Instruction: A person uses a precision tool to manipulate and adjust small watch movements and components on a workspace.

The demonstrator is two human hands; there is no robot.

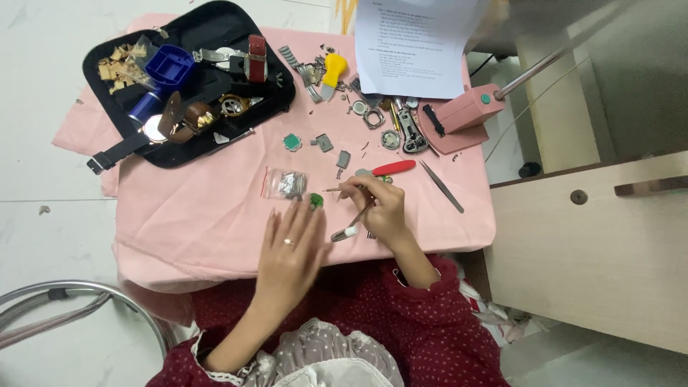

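Right hand: we see the right hand (383,208) just right of the frame's centre, fingers curled tight around a thin tool (352,221) with a white tip, held like a pen. The shaft slants down-left out of the fist, its white end below the knuckles.
Left hand: the left hand (290,247) lies flat and spread on the pink cloth (186,208) at lower centre, a ring on one finger. It grips nothing; the fingers are blurred.
Green part: a small round green piece (316,200) sits on the cloth at the left hand's fingertips and just left of the right hand's fingers. We cannot tell whether any finger touches it.
Small bag: a clear plastic bag (285,184) of little metal bits lies just above the left fingertips.
Red-handled tool: a red-handled tool (390,168) rests just above the right hand, not held.
Tweezers: a pair of tweezers (441,186) lies slanting to the right of the right hand, apart from it.
Black case: in the upper left, an open black case (279,89) holds watch parts and straps.
Paper: a printed sheet (416,46) sits at the top centre.
Pink device: a pink device (462,115) stands at the cloth's upper right edge.
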